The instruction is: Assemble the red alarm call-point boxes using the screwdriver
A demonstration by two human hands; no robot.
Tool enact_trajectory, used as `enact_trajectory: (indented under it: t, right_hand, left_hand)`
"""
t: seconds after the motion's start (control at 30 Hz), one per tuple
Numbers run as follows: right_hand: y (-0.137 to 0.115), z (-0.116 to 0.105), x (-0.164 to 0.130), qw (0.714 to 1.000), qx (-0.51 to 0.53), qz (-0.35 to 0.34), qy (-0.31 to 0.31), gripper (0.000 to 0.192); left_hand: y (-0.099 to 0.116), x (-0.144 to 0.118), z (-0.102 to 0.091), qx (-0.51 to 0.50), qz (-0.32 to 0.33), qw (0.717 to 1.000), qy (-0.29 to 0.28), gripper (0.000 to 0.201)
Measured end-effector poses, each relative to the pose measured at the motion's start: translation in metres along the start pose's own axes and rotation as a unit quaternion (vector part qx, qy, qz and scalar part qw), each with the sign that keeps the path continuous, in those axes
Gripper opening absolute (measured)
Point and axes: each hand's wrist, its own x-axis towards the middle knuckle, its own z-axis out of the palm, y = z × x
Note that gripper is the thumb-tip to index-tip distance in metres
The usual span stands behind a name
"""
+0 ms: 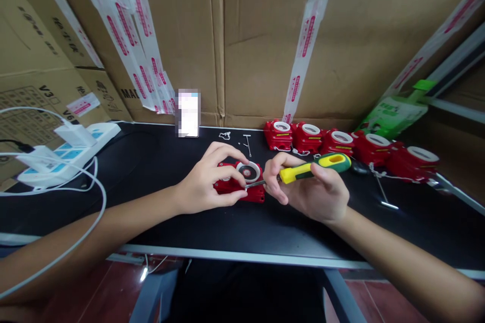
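A red housing (258,193) with a white ring around a round window (248,172) lies on the black table in front of me. My left hand (214,179) bends over its left part, thumb and index finger pinched together at the near side; whatever they pinch is too small to make out. In my right hand (308,189) is a screwdriver (299,171) with a yellow and green handle. It is tilted, its shaft pointing left, and the tip meets the left fingertips at the housing's near side.
Several similar red housings (342,139) stand in a row at the back right. A small T-handle tool (247,144) and a white looped piece (225,136) lie behind my hands. Another T-handle tool (384,194) lies right. A power strip (76,154) with cables, lit phone (188,115) and green pouch (396,113) stand around.
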Motion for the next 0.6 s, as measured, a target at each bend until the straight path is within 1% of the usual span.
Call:
enact_trajectory:
  t: [0.23, 0.3, 0.37, 0.47, 0.5, 0.53, 0.57, 0.6]
  right_hand:
    - [-0.002, 0.001, 0.001, 1.000, -0.005, 0.002, 0.001, 0.047]
    - [-0.004, 0.001, 0.001, 1.000, 0.002, -0.003, 0.007, 0.046]
    - [-0.008, 0.001, 0.001, 1.000, 0.007, -0.012, 0.017, 0.046]
    - [-0.013, -0.002, 0.002, 0.999, 0.010, -0.019, 0.037, 0.044]
    - [-0.015, -0.003, 0.002, 0.999, 0.011, -0.017, 0.042, 0.044]
    - [-0.016, -0.004, 0.003, 0.999, 0.012, -0.014, 0.047, 0.044]
    - [-0.017, -0.005, 0.003, 0.999, 0.012, -0.011, 0.052, 0.044]
    - [-0.017, -0.006, 0.004, 0.998, 0.013, -0.008, 0.056, 0.044]
  left_hand:
    - [0.006, 0.000, 0.001, 0.005, -0.007, 1.000, -0.002, 0.006]
    - [0.004, 0.002, -0.003, 0.023, 0.003, 1.000, 0.009, 0.006]
    - [-0.003, 0.006, -0.010, 0.051, 0.018, 0.998, 0.026, 0.004]
    - [-0.027, 0.018, -0.022, 0.098, 0.019, 0.993, 0.066, 0.005]
    - [-0.039, 0.024, -0.024, 0.113, 0.007, 0.992, 0.051, 0.009]
    - [-0.052, 0.030, -0.026, 0.131, -0.011, 0.991, 0.022, 0.013]
    - [-0.066, 0.036, -0.026, 0.147, -0.024, 0.989, -0.025, 0.015]
    - [-0.080, 0.043, -0.025, 0.149, -0.027, 0.987, -0.058, 0.013]
